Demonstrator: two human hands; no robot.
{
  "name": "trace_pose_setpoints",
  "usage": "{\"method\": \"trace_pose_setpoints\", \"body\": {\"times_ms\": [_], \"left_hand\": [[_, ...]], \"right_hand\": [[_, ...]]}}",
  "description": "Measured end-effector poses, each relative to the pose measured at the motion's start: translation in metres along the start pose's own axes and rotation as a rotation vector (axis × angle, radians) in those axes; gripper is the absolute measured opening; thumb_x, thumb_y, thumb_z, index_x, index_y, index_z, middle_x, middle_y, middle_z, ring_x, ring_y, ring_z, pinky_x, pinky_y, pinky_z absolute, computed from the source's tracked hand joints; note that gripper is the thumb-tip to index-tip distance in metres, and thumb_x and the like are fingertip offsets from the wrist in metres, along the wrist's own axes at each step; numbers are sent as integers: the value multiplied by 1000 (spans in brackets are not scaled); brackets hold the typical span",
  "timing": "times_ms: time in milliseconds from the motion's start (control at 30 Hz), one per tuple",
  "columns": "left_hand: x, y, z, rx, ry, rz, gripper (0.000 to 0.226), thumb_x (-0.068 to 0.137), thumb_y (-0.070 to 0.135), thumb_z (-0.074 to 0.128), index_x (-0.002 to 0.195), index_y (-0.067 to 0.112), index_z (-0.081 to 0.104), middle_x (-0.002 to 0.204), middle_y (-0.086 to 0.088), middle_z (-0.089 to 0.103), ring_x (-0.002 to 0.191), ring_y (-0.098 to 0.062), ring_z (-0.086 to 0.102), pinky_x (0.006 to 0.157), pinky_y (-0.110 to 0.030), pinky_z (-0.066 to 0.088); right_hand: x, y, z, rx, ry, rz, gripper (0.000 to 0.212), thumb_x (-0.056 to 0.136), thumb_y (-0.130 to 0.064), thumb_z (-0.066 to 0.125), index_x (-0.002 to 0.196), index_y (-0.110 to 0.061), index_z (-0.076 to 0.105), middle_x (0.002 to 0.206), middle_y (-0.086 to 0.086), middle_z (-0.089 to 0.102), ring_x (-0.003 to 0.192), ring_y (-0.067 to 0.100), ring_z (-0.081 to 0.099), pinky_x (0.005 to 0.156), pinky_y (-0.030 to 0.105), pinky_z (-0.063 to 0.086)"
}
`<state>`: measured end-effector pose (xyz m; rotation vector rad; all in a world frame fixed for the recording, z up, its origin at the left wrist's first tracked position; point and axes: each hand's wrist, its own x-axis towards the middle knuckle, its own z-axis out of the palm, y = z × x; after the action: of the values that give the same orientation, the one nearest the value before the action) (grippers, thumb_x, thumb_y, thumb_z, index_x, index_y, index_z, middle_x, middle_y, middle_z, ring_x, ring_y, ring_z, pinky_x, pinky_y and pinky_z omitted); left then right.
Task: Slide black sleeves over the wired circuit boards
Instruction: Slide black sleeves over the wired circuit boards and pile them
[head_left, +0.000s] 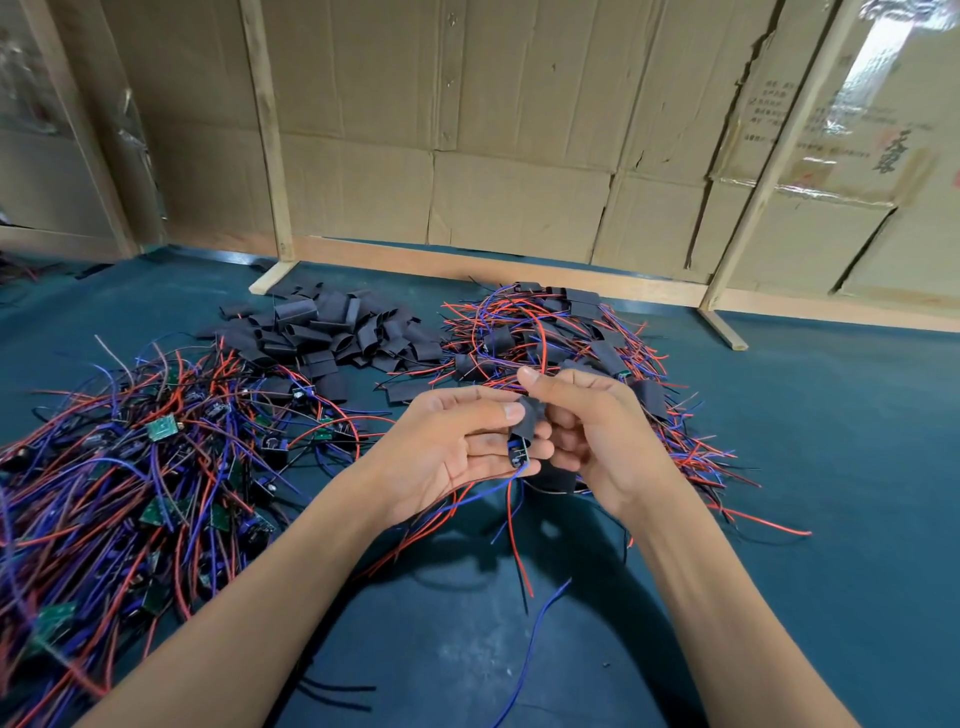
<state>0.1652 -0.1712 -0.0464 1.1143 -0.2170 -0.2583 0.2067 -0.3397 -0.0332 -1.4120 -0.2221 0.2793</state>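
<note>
At the centre of the frame both hands meet over one board (519, 453). The left hand (457, 447) cradles it, thumb pinching the sleeve (525, 421) against its fingers; the right hand (592, 431) pinches the sleeve's upper end. The sleeve's long axis runs from upper right down to lower left, the board poking out below, its wires (519, 530) trailing toward the bottom. The right hand looks placed to pull further.

A teal desk (831, 441) carries three heaps. Bare wired boards (130, 467) lie left, empty black sleeves (332, 327) behind, sleeved boards (561, 332) right.
</note>
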Motion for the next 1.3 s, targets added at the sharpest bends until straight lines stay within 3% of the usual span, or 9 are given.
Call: {"method": "trace_pose_setpoints", "body": {"times_ms": [300,567,733,933,1033,1133,1200,1300], "left_hand": [[0,1,3,-11,31,-28,18,82,8,69,100,4,71,100,-27,72,84,-37,74,73,-38,60],[2,-1,1,-3,16,-82,32,83,11,68,112,-3,64,102,-29,71,89,-40,73,73,-36,60],[2,-2,-1,-1,-2,-82,27,85,11,68,110,1,66,104,-28,71,92,-39,73,72,-35,60],[4,-5,0,64,36,-79,46,82,15,71,123,-3,59,108,-26,71,92,-36,74,61,-31,58],[4,-5,2,110,72,-94,46,85,13,72,128,7,56,105,-21,73,84,-36,74,48,-27,51],[7,-4,3,314,151,-40,38,88,17,73,124,20,60,96,-9,76,68,-29,72,38,-19,29],[13,0,3,570,228,42,37,84,24,78,118,29,63,96,0,75,62,-18,68,40,-19,32],[25,17,0,1043,276,187,49,83,46,76,127,40,56,108,13,73,83,0,68,68,-5,42]], "right_hand": [[-1,-3,-5,36,-64,121,43,71,-35,82,57,-22,44,50,-1,40,41,15,44,37,22,24],[1,-2,-6,26,-32,55,40,71,-36,83,59,-19,49,51,0,41,46,18,39,37,21,25],[2,-3,-10,103,-21,-16,35,76,-32,81,60,-19,52,56,-2,43,45,12,34,38,23,27],[2,-3,-8,159,23,-61,31,79,-29,79,58,-19,58,57,0,49,43,12,40,38,23,30],[2,-5,-8,178,49,-75,29,78,-29,79,62,-18,58,58,1,51,45,13,42,40,23,30],[2,-6,-11,237,93,-114,26,79,-26,78,69,-16,57,60,1,52,47,13,45,41,23,34],[4,-7,-15,271,163,-148,23,83,-22,77,71,-15,58,62,2,55,48,14,49,41,24,36],[5,-9,-24,262,302,-151,16,89,-16,75,79,-13,62,64,3,62,50,15,56,42,24,42]]}}
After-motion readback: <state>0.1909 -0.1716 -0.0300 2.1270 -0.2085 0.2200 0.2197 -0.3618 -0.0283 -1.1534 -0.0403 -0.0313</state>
